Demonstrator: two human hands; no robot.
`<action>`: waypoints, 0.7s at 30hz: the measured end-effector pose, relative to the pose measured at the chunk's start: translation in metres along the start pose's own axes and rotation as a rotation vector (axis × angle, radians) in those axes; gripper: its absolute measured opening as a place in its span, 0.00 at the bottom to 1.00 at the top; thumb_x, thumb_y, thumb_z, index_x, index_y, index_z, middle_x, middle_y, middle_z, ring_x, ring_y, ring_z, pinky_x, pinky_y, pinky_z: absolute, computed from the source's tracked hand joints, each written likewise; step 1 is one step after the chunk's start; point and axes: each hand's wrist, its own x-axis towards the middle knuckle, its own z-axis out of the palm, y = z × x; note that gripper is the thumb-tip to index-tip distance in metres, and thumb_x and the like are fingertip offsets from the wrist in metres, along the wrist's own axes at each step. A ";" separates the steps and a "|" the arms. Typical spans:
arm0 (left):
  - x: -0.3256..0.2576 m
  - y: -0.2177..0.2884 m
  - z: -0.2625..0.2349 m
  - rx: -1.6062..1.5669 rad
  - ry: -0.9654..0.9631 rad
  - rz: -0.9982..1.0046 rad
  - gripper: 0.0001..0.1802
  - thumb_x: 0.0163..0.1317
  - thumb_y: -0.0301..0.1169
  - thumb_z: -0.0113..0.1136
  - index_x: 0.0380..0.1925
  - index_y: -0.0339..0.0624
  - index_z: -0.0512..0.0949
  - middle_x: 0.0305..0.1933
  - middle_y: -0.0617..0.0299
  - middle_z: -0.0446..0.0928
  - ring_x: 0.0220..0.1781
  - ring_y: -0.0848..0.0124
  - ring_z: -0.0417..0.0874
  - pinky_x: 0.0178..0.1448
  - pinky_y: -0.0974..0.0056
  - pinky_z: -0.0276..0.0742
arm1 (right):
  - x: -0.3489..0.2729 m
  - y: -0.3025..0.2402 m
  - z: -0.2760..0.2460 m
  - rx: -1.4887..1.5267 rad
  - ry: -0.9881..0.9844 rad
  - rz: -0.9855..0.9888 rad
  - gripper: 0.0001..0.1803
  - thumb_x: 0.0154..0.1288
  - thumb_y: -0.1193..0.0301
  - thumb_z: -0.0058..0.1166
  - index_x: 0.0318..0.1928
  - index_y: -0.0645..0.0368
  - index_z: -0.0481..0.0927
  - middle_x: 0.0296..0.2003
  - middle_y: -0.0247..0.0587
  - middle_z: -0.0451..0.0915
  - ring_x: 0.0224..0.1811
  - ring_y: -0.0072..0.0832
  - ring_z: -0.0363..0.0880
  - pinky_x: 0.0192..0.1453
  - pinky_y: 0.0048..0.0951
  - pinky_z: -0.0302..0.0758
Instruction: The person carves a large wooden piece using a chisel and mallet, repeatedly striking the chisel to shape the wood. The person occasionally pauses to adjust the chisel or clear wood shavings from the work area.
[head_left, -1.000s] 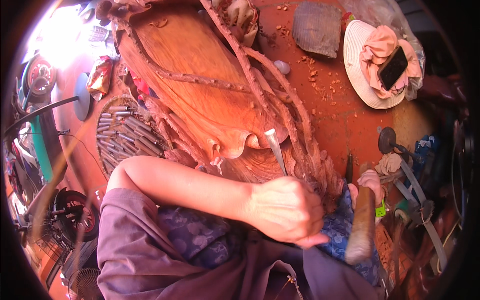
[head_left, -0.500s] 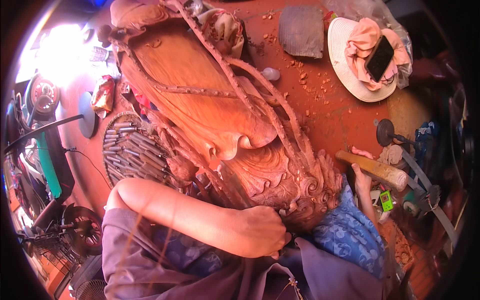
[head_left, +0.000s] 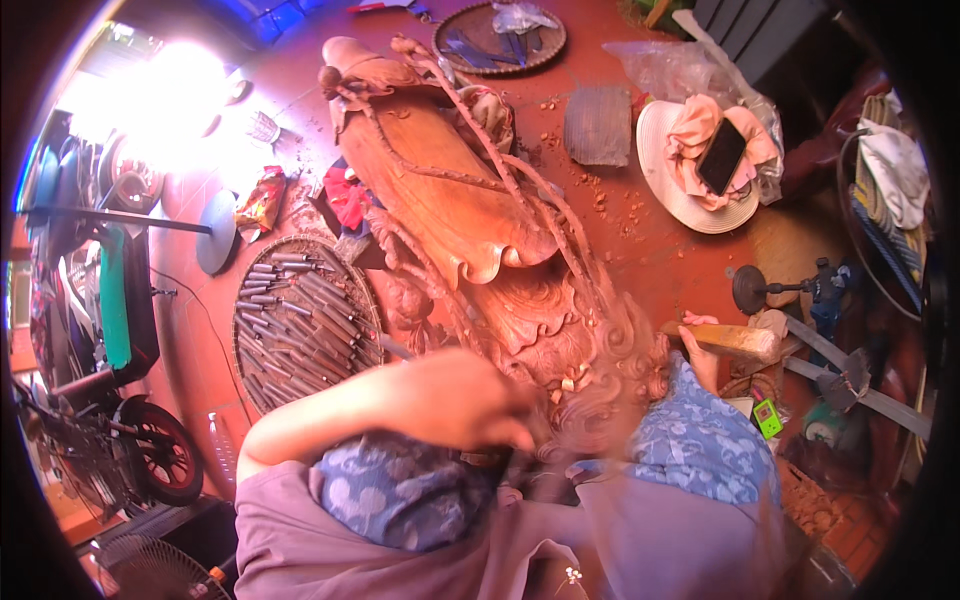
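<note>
Carving lies partly behind the blurred left hand, its grip unclear; the right hand holds a mallet.

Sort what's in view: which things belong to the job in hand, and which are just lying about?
Apparently part of the job:
carved reddish-brown wooden sculpture
thick yellowish wooden club in the right hand
slender dark rod-shaped tools on a round woven tray

Apparently just lying about:
white-brimmed hat with peach fabric
black rectangular phone on the hat
shiny red-and-yellow packet
</note>
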 end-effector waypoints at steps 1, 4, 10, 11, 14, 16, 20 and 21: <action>-0.019 -0.012 0.007 -0.064 0.162 -0.136 0.18 0.71 0.47 0.57 0.48 0.46 0.81 0.42 0.50 0.84 0.43 0.49 0.86 0.47 0.51 0.81 | 0.001 0.001 0.006 0.015 0.005 -0.003 0.16 0.62 0.84 0.63 0.45 0.57 0.71 0.42 0.37 0.76 0.59 0.34 0.75 0.72 0.42 0.66; -0.059 -0.036 0.043 -0.090 0.927 -0.461 0.15 0.69 0.39 0.59 0.46 0.39 0.79 0.36 0.42 0.82 0.43 0.43 0.83 0.44 0.49 0.78 | 0.002 0.018 0.004 0.021 -0.001 -0.138 0.16 0.62 0.85 0.62 0.44 0.58 0.71 0.40 0.37 0.75 0.50 0.30 0.76 0.70 0.41 0.68; -0.148 -0.174 0.267 -0.744 1.370 -1.068 0.20 0.73 0.44 0.56 0.46 0.37 0.81 0.35 0.57 0.83 0.37 0.70 0.83 0.44 0.63 0.77 | 0.012 0.044 0.018 0.044 0.094 -0.188 0.21 0.56 0.86 0.67 0.45 0.58 0.71 0.37 0.36 0.77 0.44 0.25 0.76 0.56 0.33 0.75; -0.139 -0.199 0.312 -0.895 1.312 -1.153 0.20 0.73 0.44 0.56 0.46 0.37 0.81 0.35 0.57 0.83 0.37 0.70 0.83 0.44 0.63 0.77 | 0.025 0.067 0.000 0.073 0.100 -0.196 0.21 0.56 0.85 0.68 0.45 0.58 0.71 0.38 0.36 0.77 0.44 0.25 0.77 0.57 0.33 0.75; -0.130 -0.204 0.410 -1.097 1.112 -1.343 0.20 0.73 0.44 0.56 0.46 0.37 0.81 0.35 0.56 0.83 0.38 0.69 0.83 0.44 0.63 0.77 | 0.018 0.080 -0.005 0.067 0.108 -0.182 0.21 0.56 0.84 0.68 0.46 0.58 0.72 0.38 0.36 0.77 0.44 0.26 0.77 0.57 0.33 0.75; -0.118 -0.191 0.442 -1.104 1.049 -1.334 0.20 0.73 0.44 0.56 0.46 0.36 0.81 0.35 0.56 0.83 0.38 0.69 0.83 0.44 0.63 0.77 | 0.010 0.075 -0.005 0.065 0.108 -0.166 0.21 0.56 0.84 0.68 0.46 0.58 0.72 0.38 0.36 0.77 0.45 0.26 0.77 0.57 0.33 0.75; -0.099 -0.169 0.463 -1.066 1.019 -1.261 0.20 0.73 0.44 0.56 0.46 0.36 0.81 0.35 0.55 0.83 0.38 0.68 0.83 0.44 0.62 0.77 | -0.002 0.058 -0.006 0.052 0.098 -0.150 0.21 0.56 0.84 0.68 0.46 0.58 0.72 0.39 0.36 0.77 0.45 0.26 0.77 0.57 0.33 0.75; -0.096 -0.167 0.465 -1.059 1.015 -1.246 0.20 0.73 0.44 0.56 0.46 0.36 0.81 0.35 0.54 0.83 0.39 0.68 0.84 0.44 0.62 0.78 | -0.007 0.054 -0.008 0.051 0.098 -0.143 0.21 0.56 0.83 0.68 0.46 0.58 0.72 0.39 0.36 0.77 0.45 0.26 0.77 0.57 0.33 0.75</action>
